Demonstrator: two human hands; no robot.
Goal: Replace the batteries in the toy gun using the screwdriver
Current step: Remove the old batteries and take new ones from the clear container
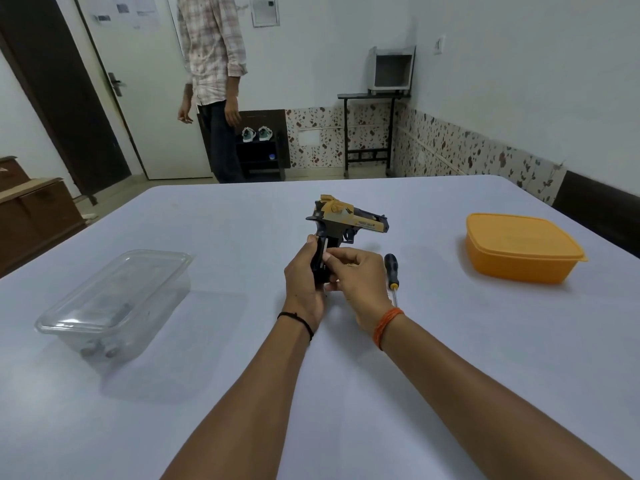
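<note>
Yellow and black plastic makes up the toy gun, which is held upright over the middle of the bench, its barrel pointing to the right. In the head view, the only one, the left hand has its fingers curled round the dark grip from the left side. The right hand pinches at the right side of the same grip with thumb and fingertips; whether it holds a cover, a battery or a small screw I cannot tell, because the fingers hide that spot. The screwdriver lies on the bench just beside the right hand, untouched, its metal tip toward the person.

My judgement: the step in hand is work at the battery compartment in the grip, by fingers and not by tool. The next move probably calls for a steady left hand and a fine pull or push from the right one, and small parts could drop.

A clear plastic box with some small dark things inside stands at the left, and an orange closed container at the right, both well apart from the hands. The bench has a pale, plain cover. Behind it stands another person in a checked shirt near a white door, beside a low shoe rack and a dark stand against the wall.
</note>
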